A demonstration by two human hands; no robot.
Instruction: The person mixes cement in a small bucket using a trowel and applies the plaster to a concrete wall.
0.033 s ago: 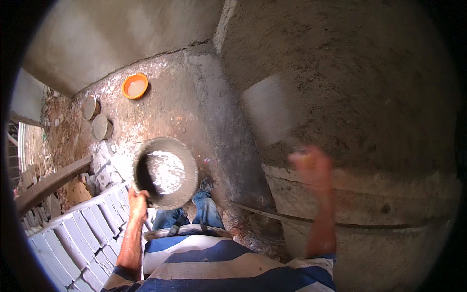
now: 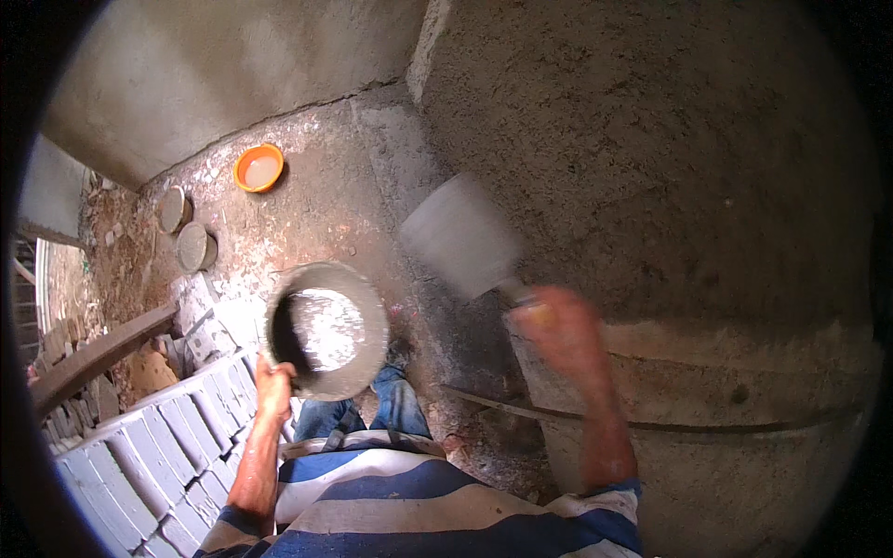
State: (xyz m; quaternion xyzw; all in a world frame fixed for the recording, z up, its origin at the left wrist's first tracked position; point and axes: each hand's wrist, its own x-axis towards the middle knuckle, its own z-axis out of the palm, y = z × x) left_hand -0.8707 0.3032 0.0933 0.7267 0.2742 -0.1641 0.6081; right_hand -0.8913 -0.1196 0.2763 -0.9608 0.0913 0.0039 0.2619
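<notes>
My left hand (image 2: 274,386) grips the rim of a grey, mortar-smeared basin (image 2: 365,330) with bright, wet glare inside. My right hand (image 2: 553,325), blurred by motion, is closed on the yellowish handle of a trowel with a wide, flat, squarish blade (image 2: 460,237). The blade is up and right of the basin, in front of a rough plastered wall (image 2: 651,158) that fills the right side.
An orange tub (image 2: 277,166) of cloudy liquid and two grey buckets (image 2: 206,245) stand on the dirty floor ahead. Stacked pale blocks (image 2: 130,470), a wooden plank (image 2: 102,353) and rubble lie left. A ledge with a long strip (image 2: 651,426) runs along the lower right.
My right hand and the trowel have swept leftward, and the blade is lower, nearer the basin. My left hand and the basin have shifted slightly right.
</notes>
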